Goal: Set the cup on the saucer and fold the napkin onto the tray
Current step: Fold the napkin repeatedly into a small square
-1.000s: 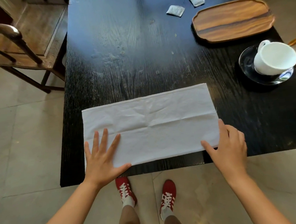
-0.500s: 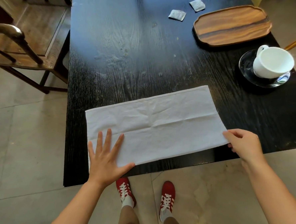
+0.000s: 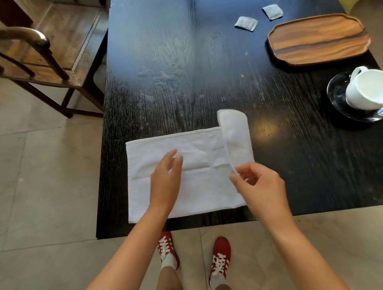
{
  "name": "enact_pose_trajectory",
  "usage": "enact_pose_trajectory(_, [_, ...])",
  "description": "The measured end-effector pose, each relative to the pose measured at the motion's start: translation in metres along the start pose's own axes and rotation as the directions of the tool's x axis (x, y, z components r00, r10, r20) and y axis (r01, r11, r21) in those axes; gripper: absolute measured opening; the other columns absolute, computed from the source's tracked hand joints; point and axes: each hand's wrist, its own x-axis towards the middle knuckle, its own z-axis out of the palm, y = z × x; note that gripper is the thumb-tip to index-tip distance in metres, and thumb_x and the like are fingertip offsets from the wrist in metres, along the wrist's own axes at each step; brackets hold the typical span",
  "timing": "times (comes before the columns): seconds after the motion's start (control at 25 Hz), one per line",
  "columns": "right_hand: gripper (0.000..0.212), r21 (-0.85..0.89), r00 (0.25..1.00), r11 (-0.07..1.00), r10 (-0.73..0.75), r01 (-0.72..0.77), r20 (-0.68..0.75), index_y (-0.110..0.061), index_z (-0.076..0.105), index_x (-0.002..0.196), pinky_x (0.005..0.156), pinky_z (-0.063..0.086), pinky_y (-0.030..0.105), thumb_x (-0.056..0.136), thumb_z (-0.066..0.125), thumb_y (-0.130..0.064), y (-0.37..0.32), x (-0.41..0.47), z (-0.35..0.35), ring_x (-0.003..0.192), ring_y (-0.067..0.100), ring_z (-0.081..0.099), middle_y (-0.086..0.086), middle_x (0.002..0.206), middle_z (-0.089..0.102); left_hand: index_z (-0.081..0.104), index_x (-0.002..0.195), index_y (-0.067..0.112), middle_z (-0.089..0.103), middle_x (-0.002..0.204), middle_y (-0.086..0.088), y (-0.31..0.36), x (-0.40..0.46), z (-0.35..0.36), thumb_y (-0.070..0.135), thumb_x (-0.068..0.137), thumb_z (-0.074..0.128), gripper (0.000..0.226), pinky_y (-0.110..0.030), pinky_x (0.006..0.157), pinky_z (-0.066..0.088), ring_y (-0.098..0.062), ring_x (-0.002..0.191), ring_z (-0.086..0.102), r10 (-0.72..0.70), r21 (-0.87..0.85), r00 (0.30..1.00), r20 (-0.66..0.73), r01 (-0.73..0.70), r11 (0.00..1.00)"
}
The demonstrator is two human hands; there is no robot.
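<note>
Two hands work over one white napkin [image 3: 188,174] that lies along the near edge of the desk [image 3: 204,76]. The right hand [image 3: 259,185] pinches the napkin's right end between thumb and forefinger and has that end lifted and curling over toward the left. The left hand [image 3: 165,180] hovers over the middle of the cloth with its fingers loose and spread, grasping nothing; whether it touches the cloth cannot be told, since it is blurred.

The step in hand looks to be the second fold, right end over left. To do it well, the person would best press the left hand flat as an anchor near the fold line, carry the lifted end straight across so the far and near hems meet, then smooth the crease from the middle outward before letting go.

One white cup [image 3: 368,89] already rests on one dark glass saucer [image 3: 337,91] at the right edge of the desk, though it appears tilted on its side. One wooden tray [image 3: 318,39] waits bare toward the far right corner, well apart from the napkin. Two small grey packets [image 3: 246,23] lie just beyond the tray's left end.
</note>
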Motion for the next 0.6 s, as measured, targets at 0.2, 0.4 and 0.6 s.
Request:
enact_pose_trajectory(0.2, [0.005,-0.060,0.988,0.992,-0.103,0.111,0.114,-0.028,0.060,0.081,0.056,0.044,0.007,0.084,0.064,-0.026,-0.024,-0.016,0.044,0.066,0.001,0.055,-0.018,0.072,0.057,0.063,0.106,0.008,0.067,0.090,-0.006,0.044,0.036,0.005,0.020,0.087,0.061,0.023,-0.020,0.062,0.053,-0.020,0.080,0.065,-0.228,-0.381,0.941,0.249,0.312,0.870])
enact_pose_trajectory(0.4, [0.015,-0.117,0.965,0.968,-0.202,0.222,0.167,-0.022,0.065,0.100,0.063,0.042,0.007,0.086,0.062,-0.026,-0.037,-0.025,0.083,0.071,-0.001,0.053,-0.014,0.085,0.057,0.059,0.109,0.013,0.068,0.092,-0.004,0.031,0.052,-0.040,0.008,0.083,0.062,0.027,-0.018,0.066,0.054,-0.014,0.084,0.066,-0.217,-0.374,0.971,0.101,0.240,0.896])
enact_pose_trajectory(0.6, [0.022,-0.166,0.937,0.943,-0.242,0.288,0.251,-0.023,0.062,0.108,0.072,0.047,0.014,0.088,0.058,-0.027,-0.050,-0.038,0.130,0.077,0.004,0.053,-0.011,0.093,0.059,0.070,0.101,0.011,0.072,0.095,-0.006,0.003,0.059,-0.093,0.013,0.088,0.060,0.017,-0.023,0.072,0.055,-0.018,0.088,0.068,-0.240,-0.260,0.966,0.098,0.257,0.931])
